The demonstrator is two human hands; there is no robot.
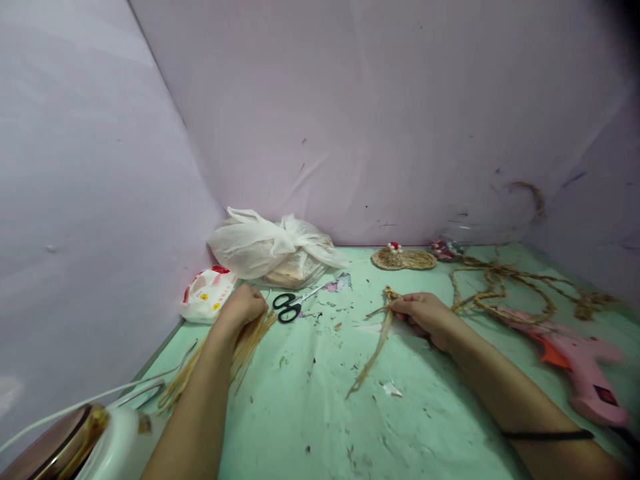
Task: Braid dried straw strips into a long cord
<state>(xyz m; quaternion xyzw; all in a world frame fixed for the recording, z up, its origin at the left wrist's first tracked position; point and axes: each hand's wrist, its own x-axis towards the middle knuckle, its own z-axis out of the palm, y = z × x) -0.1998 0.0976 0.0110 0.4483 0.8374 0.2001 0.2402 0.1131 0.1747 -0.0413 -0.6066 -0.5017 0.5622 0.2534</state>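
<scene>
My left hand [243, 308] is closed over a bundle of dry straw strips [240, 355] that lies on the green table cover [320, 407] at the left. My right hand [423, 315] pinches the braided end of a straw plait [377, 340], whose loose strands trail toward me across the cover. Black-handled scissors [290, 307] lie between the two hands, just beyond my left hand.
A knotted white plastic bag [273, 250] and a small printed packet [207, 293] sit at the back left. A woven straw mat [404, 259] lies by the wall. A long braided cord [505, 290] and a pink glue gun [583, 370] are at the right. A white cable [95, 400] runs at the near left.
</scene>
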